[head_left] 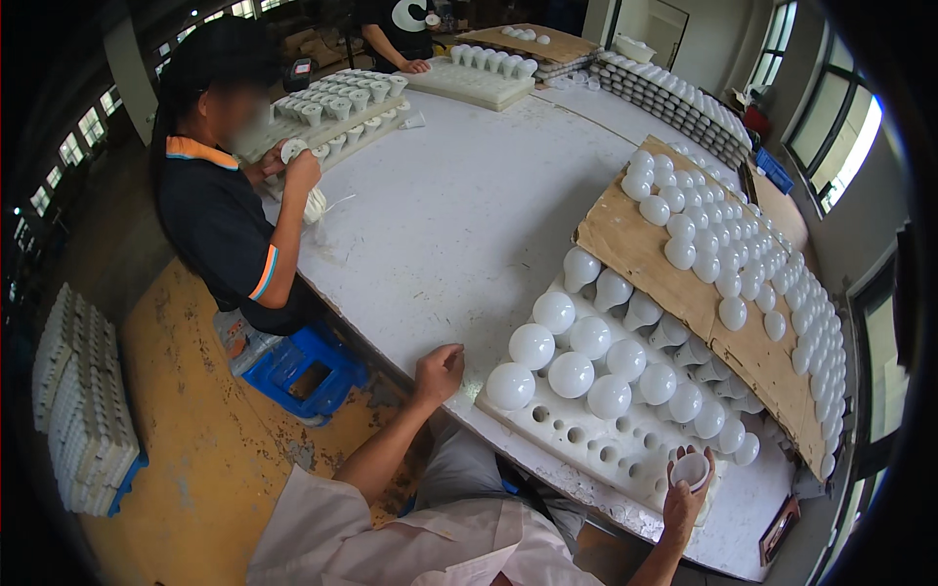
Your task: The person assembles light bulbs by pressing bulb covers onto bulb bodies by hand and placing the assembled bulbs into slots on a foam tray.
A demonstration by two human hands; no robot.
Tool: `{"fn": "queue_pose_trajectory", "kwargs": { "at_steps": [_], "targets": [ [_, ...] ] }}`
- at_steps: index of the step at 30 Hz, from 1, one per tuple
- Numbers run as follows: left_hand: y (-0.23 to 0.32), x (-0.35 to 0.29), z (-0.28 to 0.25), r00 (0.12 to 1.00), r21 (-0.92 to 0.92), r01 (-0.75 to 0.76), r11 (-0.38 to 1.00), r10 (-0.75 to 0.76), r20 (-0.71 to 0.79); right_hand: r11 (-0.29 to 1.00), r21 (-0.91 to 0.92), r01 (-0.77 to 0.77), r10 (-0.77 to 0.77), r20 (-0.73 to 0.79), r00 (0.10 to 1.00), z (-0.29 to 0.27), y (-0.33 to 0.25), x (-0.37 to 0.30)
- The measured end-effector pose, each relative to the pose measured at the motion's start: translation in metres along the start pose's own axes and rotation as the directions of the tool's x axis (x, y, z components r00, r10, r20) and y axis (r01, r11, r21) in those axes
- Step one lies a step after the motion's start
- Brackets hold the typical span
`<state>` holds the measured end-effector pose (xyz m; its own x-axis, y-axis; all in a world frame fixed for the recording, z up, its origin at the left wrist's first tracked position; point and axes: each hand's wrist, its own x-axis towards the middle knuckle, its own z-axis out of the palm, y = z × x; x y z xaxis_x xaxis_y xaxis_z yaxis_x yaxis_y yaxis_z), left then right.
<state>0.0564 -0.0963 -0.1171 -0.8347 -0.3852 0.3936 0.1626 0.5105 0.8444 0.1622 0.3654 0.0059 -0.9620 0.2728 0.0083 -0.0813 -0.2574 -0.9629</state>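
Note:
At the front right, my right hand (683, 502) grips a white cup-shaped bulb housing (690, 473), its round opening facing up. It is just over the near right end of a white foam tray (572, 449). White round bulbs (571, 376) stand in the tray's rows, domes up, and the nearest rows have bare holes. My left hand (440, 374) is at the table's near edge, left of the tray, its fingers curled closed. Whatever may be inside those fingers is hidden.
A brown cardboard sheet (625, 225) bearing many bulbs (681, 228) lies over bulbs behind the tray. At left, a co-worker (220, 195) handles a white part beside filled trays (342, 103). A blue stool (313, 366) and stacked trays (83, 410) stand on the floor.

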Motion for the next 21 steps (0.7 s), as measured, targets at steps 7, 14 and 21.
{"fn": "queue_pose_trajectory", "kwargs": {
  "at_steps": [7,14,21],
  "targets": [
    [0.003,0.001,0.006,0.999,0.051,0.019,0.999,-0.017,-0.045,0.895,-0.429,0.126,-0.077,0.131,0.988,-0.002,0.003,0.016],
    [-0.008,0.013,-0.001,0.985,-0.072,0.113,0.991,-0.121,-0.125,0.845,-0.534,-0.02,0.034,0.016,0.999,-0.019,0.018,0.022],
    [-0.023,0.12,-0.049,0.963,0.407,-0.131,0.904,0.214,-0.165,0.893,-0.45,-0.007,-0.042,-0.1,0.994,0.004,0.015,0.02]
  ]
}}
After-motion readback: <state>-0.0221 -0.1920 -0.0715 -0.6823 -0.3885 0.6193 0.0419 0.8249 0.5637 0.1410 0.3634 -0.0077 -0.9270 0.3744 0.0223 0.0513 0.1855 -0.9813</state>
